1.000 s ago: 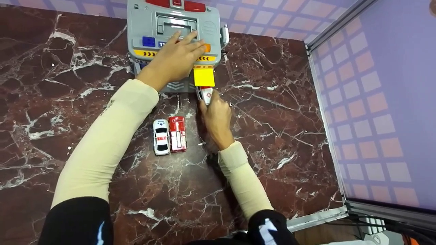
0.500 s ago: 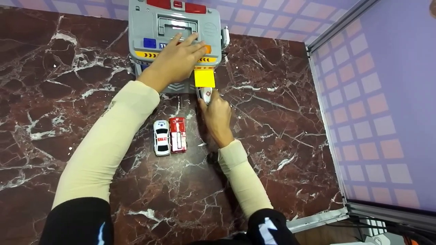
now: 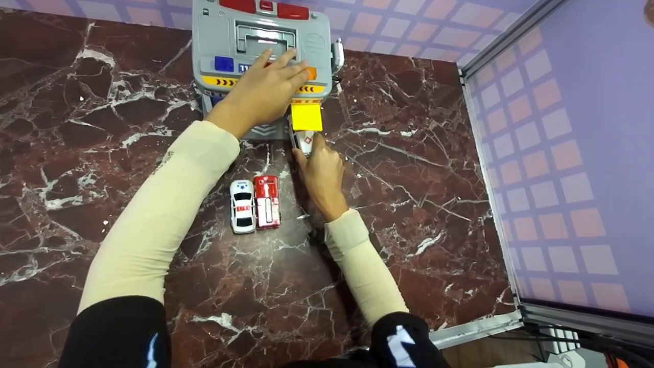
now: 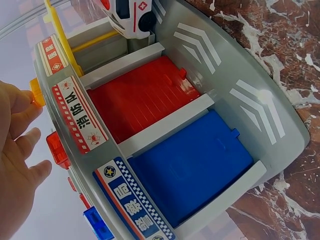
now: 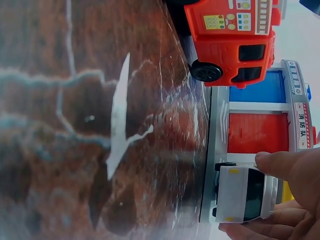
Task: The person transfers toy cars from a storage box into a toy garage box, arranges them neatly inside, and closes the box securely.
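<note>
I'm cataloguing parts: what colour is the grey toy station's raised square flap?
Raised square plastic flap: yellow, clearest in the head view.

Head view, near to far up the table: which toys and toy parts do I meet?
Red toy truck beside white toy car → white toy ambulance → yellow flap → toy station's grey roof.

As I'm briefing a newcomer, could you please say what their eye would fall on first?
Likely the yellow gate at the near right of the grey station, with the ambulance, held by the right hand, partly hidden under it. Then the red truck and white car, side by side on the table.
</note>
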### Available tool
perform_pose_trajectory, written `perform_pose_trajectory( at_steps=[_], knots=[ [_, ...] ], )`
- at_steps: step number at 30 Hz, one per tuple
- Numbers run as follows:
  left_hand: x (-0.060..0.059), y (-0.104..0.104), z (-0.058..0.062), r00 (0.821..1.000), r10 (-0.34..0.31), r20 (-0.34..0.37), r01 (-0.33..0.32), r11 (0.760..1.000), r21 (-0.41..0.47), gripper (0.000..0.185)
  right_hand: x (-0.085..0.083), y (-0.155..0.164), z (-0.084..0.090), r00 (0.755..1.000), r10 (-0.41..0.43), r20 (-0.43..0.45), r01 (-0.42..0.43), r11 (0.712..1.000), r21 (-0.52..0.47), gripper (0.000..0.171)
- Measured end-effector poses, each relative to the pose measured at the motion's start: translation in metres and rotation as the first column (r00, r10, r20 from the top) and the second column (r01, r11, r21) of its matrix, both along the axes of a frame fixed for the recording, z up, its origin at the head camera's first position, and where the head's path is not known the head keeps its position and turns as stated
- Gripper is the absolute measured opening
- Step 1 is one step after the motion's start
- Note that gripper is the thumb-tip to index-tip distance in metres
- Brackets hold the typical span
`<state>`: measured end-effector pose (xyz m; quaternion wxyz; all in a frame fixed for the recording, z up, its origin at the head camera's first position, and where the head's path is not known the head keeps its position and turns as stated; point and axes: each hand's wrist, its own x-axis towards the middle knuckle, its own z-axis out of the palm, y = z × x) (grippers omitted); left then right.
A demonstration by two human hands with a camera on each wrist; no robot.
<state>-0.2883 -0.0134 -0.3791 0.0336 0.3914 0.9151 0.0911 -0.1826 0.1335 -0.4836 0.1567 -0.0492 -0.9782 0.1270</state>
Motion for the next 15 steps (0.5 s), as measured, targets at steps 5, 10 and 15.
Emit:
perform_pose_trajectory(
  at_steps=[5,10,15],
  knots=[
    [-0.0007,0.0007,0.0000,1.000,-0.004,-0.012,0.004,1.000,-0.029,0.049,-0.0033,-0.0006,-0.0004,1.000,0.008,-0.017,-0.008,1.000,0.009,0.042],
    [-0.0005,-0.0004,-0.0001,1.000,-0.004,-0.018,0.004,1.000,-0.029,0.049,-0.0068,-0.0013,-0.0013,0.999,0.023,-0.041,-0.023,1.000,-0.002,0.040],
    [-0.0005,-0.0005,-0.0006,1.000,-0.010,-0.020,0.009,1.000,-0.014,0.049,-0.0100,-0.0010,-0.0039,0.998,0.019,-0.053,-0.019,1.000,-0.013,0.041]
  ],
)
